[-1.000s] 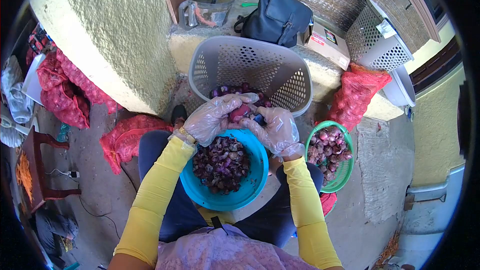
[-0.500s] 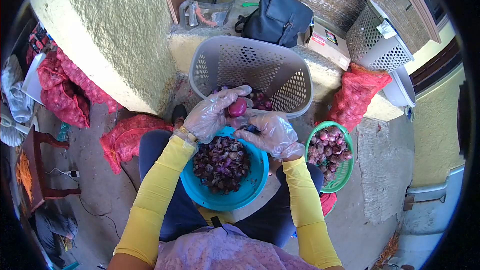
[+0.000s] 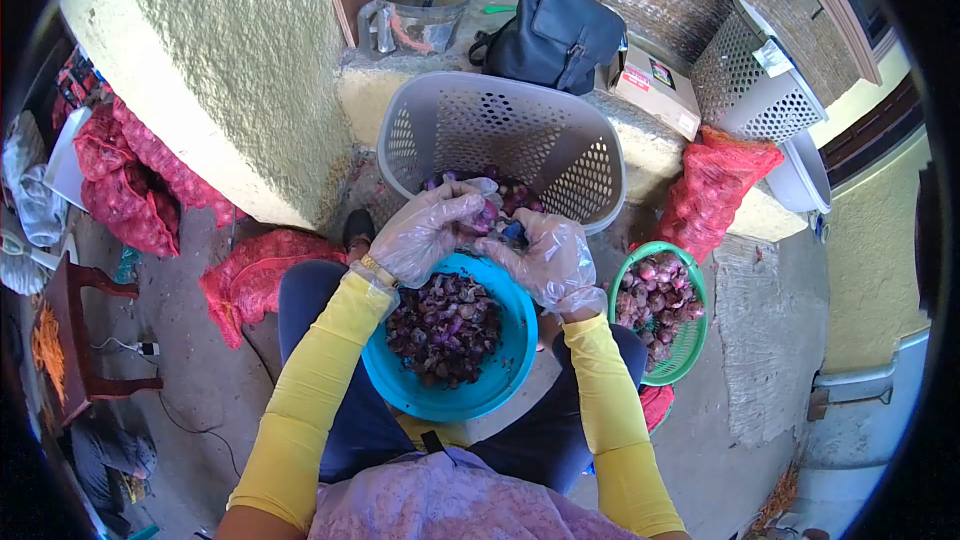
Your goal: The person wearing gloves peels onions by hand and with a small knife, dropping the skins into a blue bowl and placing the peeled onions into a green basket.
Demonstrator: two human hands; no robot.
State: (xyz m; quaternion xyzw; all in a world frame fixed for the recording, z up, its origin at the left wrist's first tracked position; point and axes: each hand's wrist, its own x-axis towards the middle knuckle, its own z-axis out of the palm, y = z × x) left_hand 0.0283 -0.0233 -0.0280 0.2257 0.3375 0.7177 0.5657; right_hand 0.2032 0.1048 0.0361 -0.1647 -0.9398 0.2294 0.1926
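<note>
Between thumb and fingers, my left hand [image 3: 432, 228], in a clear plastic glove, grips a red onion [image 3: 485, 216]. My right hand [image 3: 545, 252], gloved likewise, is closed around a small dark-and-blue tool [image 3: 514, 232], mostly hidden by the fingers; its blade, if any, does not show. Both hands meet over the front rim of a grey perforated basket [image 3: 610, 155], which has red onions [image 3: 520, 198] at its bottom. Below them, a blue basin [image 3: 515, 360] between my knees holds a heap of purple onion skins and trimmings [image 3: 443, 330].
A green basket [image 3: 697, 340] of unpeeled onions stands by my right knee. Red mesh sacks [image 3: 265, 275] lie to the left, another sack [image 3: 715, 190] to the right. A black backpack [image 3: 555, 32] and a cardboard box [image 3: 652, 88] rest on the ledge behind.
My right hand has risen and turned, bringing the tool up beside the onion. In my left fingers the onion has turned and shifted slightly right, now more covered by the fingers.
</note>
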